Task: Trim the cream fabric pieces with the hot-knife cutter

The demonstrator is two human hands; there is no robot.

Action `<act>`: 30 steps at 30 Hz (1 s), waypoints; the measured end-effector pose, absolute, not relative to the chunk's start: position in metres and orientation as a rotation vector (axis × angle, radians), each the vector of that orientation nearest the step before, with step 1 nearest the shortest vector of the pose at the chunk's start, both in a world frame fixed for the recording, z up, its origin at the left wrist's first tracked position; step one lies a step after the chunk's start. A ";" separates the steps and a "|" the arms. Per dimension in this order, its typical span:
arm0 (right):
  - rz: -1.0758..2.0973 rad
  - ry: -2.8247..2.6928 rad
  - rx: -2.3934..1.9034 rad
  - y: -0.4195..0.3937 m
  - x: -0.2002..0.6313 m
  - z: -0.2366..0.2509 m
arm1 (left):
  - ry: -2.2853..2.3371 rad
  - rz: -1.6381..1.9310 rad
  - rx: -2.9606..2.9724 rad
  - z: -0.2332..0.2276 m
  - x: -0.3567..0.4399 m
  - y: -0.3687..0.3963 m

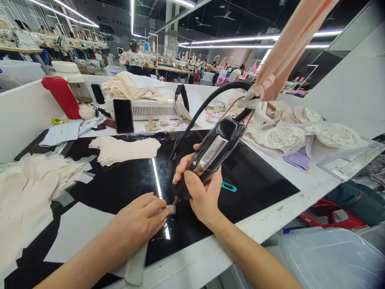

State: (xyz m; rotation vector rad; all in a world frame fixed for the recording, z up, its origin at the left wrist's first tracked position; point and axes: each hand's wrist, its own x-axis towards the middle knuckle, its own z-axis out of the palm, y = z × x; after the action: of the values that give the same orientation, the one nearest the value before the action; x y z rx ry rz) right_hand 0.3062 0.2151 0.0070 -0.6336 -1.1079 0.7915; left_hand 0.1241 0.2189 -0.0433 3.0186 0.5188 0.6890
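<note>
My right hand [201, 188] grips a black hand-held tool [212, 152] with a silver panel and a black cable, tip pointing down. The tip meets the end of a pale grey strip [171, 209] on the glossy black work mat [126, 180]. My left hand [136, 220] lies flat on that strip, fingers pressing it down right next to the tool tip. The strip runs back under my left hand towards the table's near edge.
A cream fabric stack [126, 149] lies behind on the mat, a bigger heap [27, 188] at left. A turquoise clip [229, 186] sits right of the tool. A phone [123, 115], a white box, lace cups [300, 138] and a clear bin [327, 257] surround the table.
</note>
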 end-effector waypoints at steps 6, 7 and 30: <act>0.792 -1.109 -0.604 0.216 0.306 0.008 | 0.542 0.697 3.028 -0.042 0.121 0.218; 0.796 -1.107 -0.599 0.216 0.306 0.008 | 0.545 0.696 3.035 -0.042 0.120 0.218; 0.819 -1.070 -0.534 0.217 0.305 0.010 | 0.542 0.692 3.069 -0.041 0.117 0.220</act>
State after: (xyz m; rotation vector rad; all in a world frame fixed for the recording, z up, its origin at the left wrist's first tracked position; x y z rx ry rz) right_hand 0.3054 0.2171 0.0104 -0.5342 -1.0701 0.8190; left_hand 0.1169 0.2197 -0.0414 3.0686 0.5424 0.6924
